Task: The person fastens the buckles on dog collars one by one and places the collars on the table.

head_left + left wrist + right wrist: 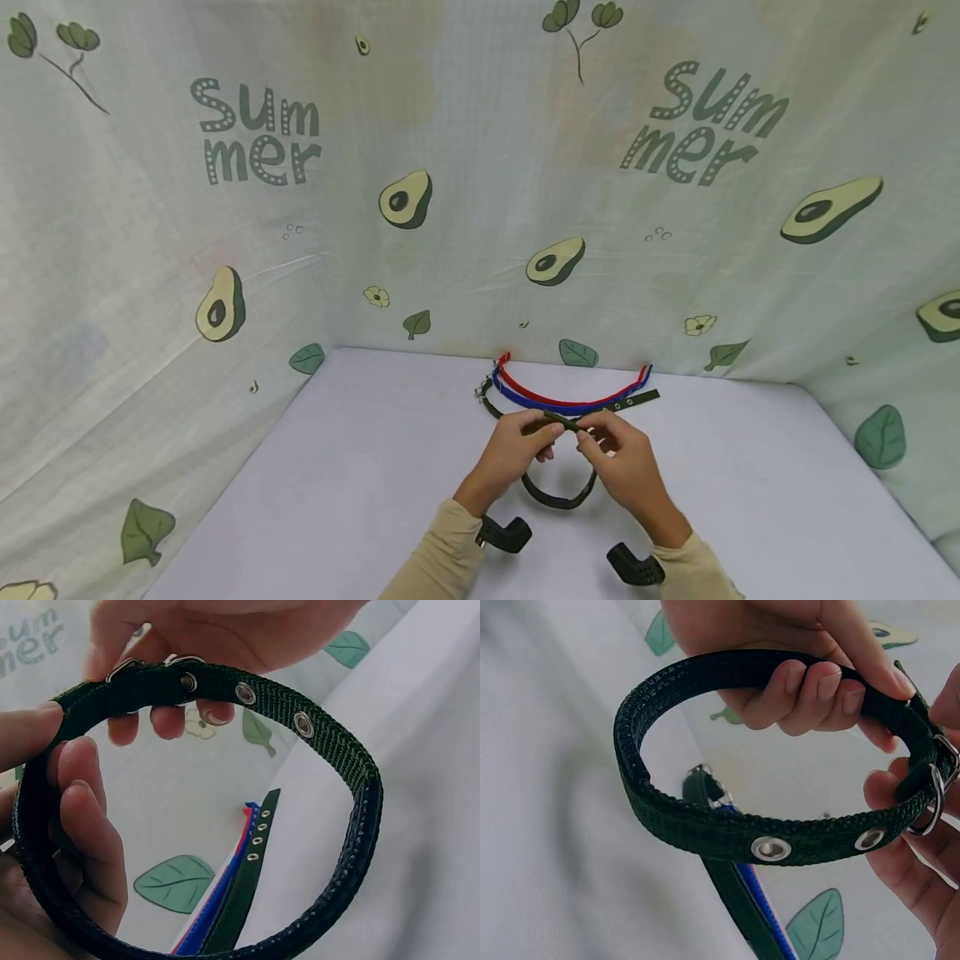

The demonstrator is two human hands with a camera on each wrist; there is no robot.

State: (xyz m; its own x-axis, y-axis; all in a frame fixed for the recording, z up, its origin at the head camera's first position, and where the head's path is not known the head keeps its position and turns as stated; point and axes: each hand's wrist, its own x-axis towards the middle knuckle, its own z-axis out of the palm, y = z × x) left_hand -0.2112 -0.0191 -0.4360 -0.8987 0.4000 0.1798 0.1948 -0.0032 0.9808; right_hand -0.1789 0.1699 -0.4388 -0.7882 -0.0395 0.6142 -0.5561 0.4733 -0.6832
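Note:
A dark green woven pet collar, buckled into a loop, is held up between both hands above the white table. In the left wrist view its metal eyelets line the strap near the buckle. My left hand grips the band on the left side, fingers curled round it. My right hand pinches the strap by the buckle, where a metal D-ring hangs in the right wrist view. Behind the hands lie a red collar, a blue collar and another dark green collar, all stretched out.
The white tabletop meets a hanging cloth printed with avocados and leaves at the back and sides. A black wrist device sits at the left sleeve, and a second black device at the right sleeve.

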